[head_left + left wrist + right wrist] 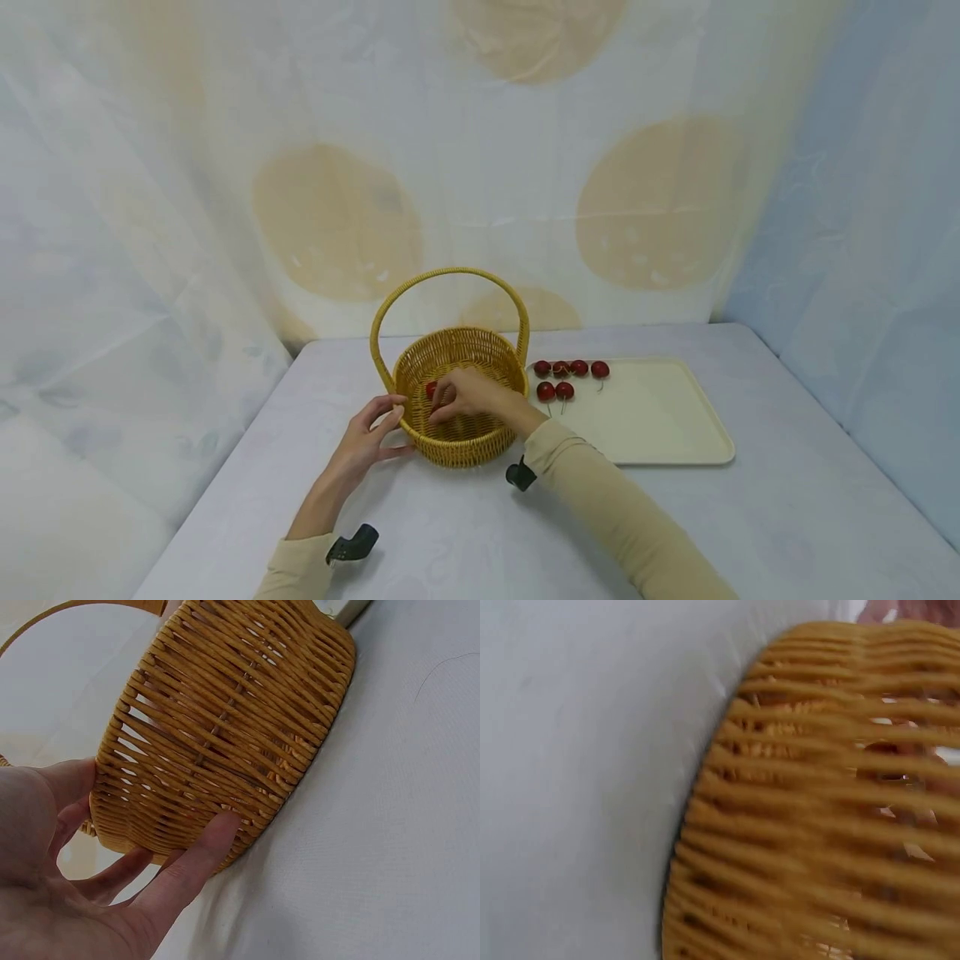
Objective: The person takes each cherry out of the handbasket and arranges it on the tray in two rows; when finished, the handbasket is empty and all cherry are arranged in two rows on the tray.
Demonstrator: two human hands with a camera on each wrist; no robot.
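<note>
A yellow woven basket (465,452) with a tall arched handle stands on the table. My left hand (365,440) grips its left rim near the handle's base, with fingers spread along the outer wall in the left wrist view. Inside the basket is my right hand (468,393), its fingers bent and pointing down and left. A red cherry (431,389) shows just beside those fingers, partly covered by them. Whether the right fingertips pinch anything cannot be made out. The weave hides most of that hand in the blurred right wrist view.
To the right of the basket lies a cream tray (652,417). Several red cherries with stems, such as one cherry (600,369), sit in two rows on its left part. A patterned curtain (495,208) hangs behind the white table (450,533).
</note>
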